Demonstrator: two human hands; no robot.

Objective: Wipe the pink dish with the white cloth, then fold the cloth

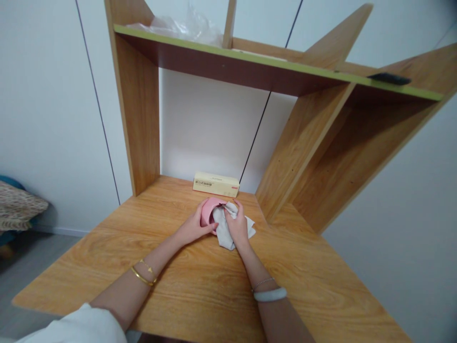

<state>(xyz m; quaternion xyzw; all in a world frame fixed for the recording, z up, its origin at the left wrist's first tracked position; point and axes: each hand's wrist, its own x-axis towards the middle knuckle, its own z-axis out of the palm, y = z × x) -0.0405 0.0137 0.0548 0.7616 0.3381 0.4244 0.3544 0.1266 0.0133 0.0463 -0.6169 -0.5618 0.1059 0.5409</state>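
Note:
My left hand (192, 228) grips a small pink bowl (208, 210) tipped on its side, just above the wooden desk (214, 286). My right hand (236, 223) holds a light grey cloth (224, 232) and presses it against the bowl's inside. The cloth hangs down between both hands and touches the desk top. Part of the bowl is hidden by the cloth and fingers.
A long cream box (216, 184) with a red end lies at the back of the desk, against the white wall. Wooden shelf uprights rise left (139, 124) and right (300, 152). The upper shelf carries crumpled clear plastic (185, 27) and a dark flat object (389, 78).

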